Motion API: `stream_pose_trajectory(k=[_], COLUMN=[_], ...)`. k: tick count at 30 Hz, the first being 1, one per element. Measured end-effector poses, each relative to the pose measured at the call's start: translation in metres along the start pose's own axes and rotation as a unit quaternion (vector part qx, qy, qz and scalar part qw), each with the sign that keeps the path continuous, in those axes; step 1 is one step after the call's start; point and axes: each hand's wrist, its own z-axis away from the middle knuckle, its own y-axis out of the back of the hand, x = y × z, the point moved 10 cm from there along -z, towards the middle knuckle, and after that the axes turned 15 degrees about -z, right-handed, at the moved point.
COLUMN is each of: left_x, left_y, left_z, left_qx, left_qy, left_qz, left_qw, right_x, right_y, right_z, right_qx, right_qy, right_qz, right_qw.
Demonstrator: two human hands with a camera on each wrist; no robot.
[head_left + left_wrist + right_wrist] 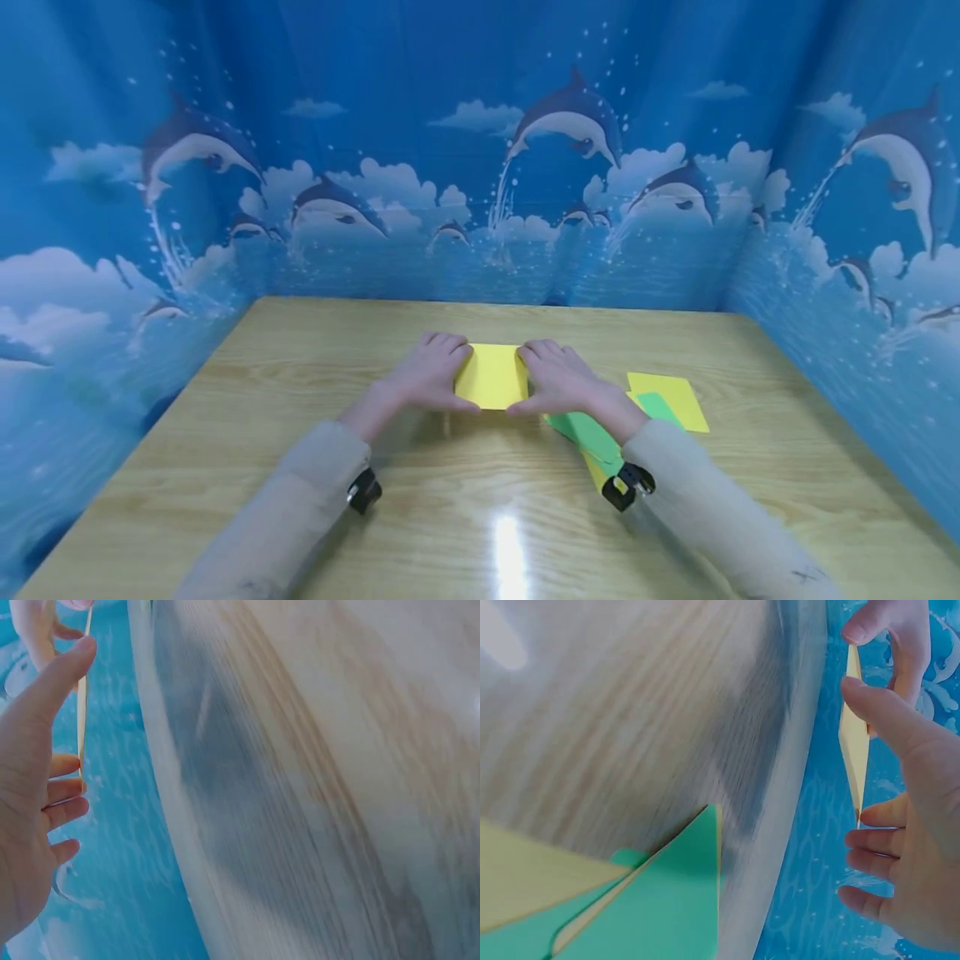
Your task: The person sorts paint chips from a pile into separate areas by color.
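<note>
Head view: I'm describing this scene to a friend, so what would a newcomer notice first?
Probably the blue dolphin-print curtain across the back and both sides. Next, the yellow paper square at centre, held between the left hand and right hand above the wooden table. Then the green and yellow sheets lying on the right.

"What do we see in the middle?"
"We see a square yellow paper sheet point(492, 377), the left hand point(435, 373) gripping one side, the right hand point(557, 377) the other."
"And to the right?"
"We find overlapping green and yellow paper pieces point(594, 437) on the pale wooden table point(315, 350), a blue dolphin-print cloth point(412, 92) behind it."
</note>
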Motion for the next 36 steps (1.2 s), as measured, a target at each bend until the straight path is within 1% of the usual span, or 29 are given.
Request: stream_pose_trajectory(k=[5,8,13,20,25,28,33,36], left_x=[-0.011,-0.014,-0.019,-0.024,-0.025,-0.026,-0.027,-0.027], left_y=[-0.011,-0.019,-0.03,-0.041,-0.049,-0.055,-0.063,-0.068], left_z=[-0.002,-0.004,-0.007,-0.008,-0.007,-0.007,-0.006,-0.005], left_qx=[-0.028,-0.046,-0.06,-0.083,-0.1,-0.113,-0.132,-0.146], left_qy=[0.009,0.012,0.013,0.02,0.022,0.023,0.03,0.03], left_qz=[0.007,0.011,0.03,0.053,0.053,0.051,0.065,0.062], left_qw=[0.9995,0.9988,0.9977,0.995,0.9933,0.992,0.9887,0.9869], right_x=[0.002,0.006,0.011,0.015,0.017,0.017,0.017,0.017], right_y=[-0.004,-0.012,-0.026,-0.038,-0.042,-0.046,-0.051,-0.053], right_z=[-0.017,-0.024,-0.032,-0.04,-0.045,-0.048,-0.051,-0.053], right_qx=[-0.003,-0.017,-0.042,-0.061,-0.06,-0.066,-0.079,-0.083], right_qy=[-0.006,-0.014,-0.019,-0.027,-0.029,-0.03,-0.038,-0.041], right_qz=[0.012,0.019,0.011,-0.001,0.002,0.006,0.006,0.004], right_qw=[0.9999,0.9996,0.9989,0.9978,0.9978,0.9973,0.9961,0.9958])
